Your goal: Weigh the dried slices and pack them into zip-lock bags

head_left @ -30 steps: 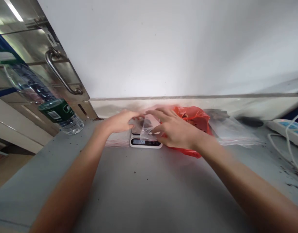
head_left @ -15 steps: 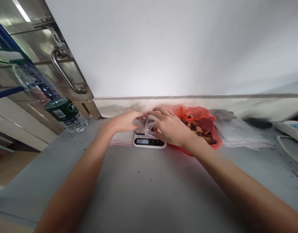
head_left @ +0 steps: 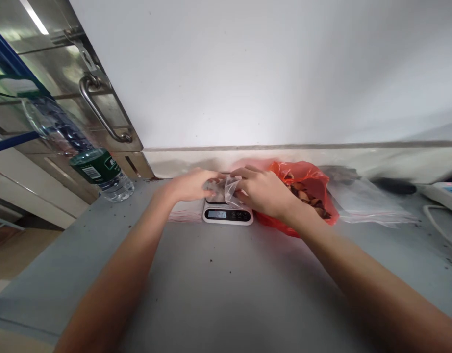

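Observation:
A clear plastic bag (head_left: 231,191) is over a small white digital scale (head_left: 228,216) with a lit display. My left hand (head_left: 196,185) grips the bag's left side, thumb and fingers curled towards each other. From the right, my right hand (head_left: 261,191) has its fingers bent round the bag's other side. Whatever is inside the bag is mostly hidden by my fingers. Just right of my right hand lies an open red plastic bag (head_left: 301,171) holding brown dried slices (head_left: 305,196). Flat clear zip bags (head_left: 185,212) lie left of the scale.
A large water bottle (head_left: 97,169) with a green label stands at the table's left edge. More clear zip bags (head_left: 373,203) lie on the right, near a white device (head_left: 444,195) with a cable. A white wall (head_left: 248,73) rises behind the grey table (head_left: 218,289).
The number on the scale's display has changed. My hands have stayed at the plastic bag and moved only slightly. The view has shifted a little.

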`<action>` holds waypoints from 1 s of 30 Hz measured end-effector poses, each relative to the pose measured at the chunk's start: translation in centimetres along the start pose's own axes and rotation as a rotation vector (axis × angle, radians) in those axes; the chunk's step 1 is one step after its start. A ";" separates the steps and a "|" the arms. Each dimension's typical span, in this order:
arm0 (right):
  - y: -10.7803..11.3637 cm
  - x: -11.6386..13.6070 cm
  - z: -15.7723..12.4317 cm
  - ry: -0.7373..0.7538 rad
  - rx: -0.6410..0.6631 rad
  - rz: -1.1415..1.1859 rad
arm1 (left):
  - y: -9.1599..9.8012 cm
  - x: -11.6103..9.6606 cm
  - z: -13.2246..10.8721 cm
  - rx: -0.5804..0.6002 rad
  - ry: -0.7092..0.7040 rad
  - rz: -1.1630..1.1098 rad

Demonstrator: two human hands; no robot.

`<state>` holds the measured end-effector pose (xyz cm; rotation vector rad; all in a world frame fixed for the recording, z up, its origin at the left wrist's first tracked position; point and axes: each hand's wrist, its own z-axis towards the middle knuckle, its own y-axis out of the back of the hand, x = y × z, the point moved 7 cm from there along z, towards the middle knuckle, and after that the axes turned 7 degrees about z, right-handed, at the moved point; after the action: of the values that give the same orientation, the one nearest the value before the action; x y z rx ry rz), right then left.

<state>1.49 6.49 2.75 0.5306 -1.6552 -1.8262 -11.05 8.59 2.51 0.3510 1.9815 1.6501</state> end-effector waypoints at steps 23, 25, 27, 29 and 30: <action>5.0 -6.4 -4.1 -0.148 -0.020 0.380 | 1.1 1.2 -1.4 0.029 0.141 0.056; 4.9 -6.6 -4.1 -0.147 -0.028 0.354 | 1.1 1.1 -1.4 0.024 0.131 0.057; 4.7 -6.6 -4.1 -0.145 -0.024 0.352 | 1.2 1.0 -1.4 0.022 0.136 0.054; 4.6 -6.6 -4.1 -0.138 -0.018 0.359 | 1.3 0.9 -1.4 0.018 0.147 0.053; 4.6 -6.6 -4.1 -0.135 -0.014 0.363 | 1.4 0.9 -1.5 0.016 0.152 0.053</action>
<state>9.78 7.73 6.00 0.0912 -1.6964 -1.6305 -12.77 8.13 3.79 0.2939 2.1136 1.7404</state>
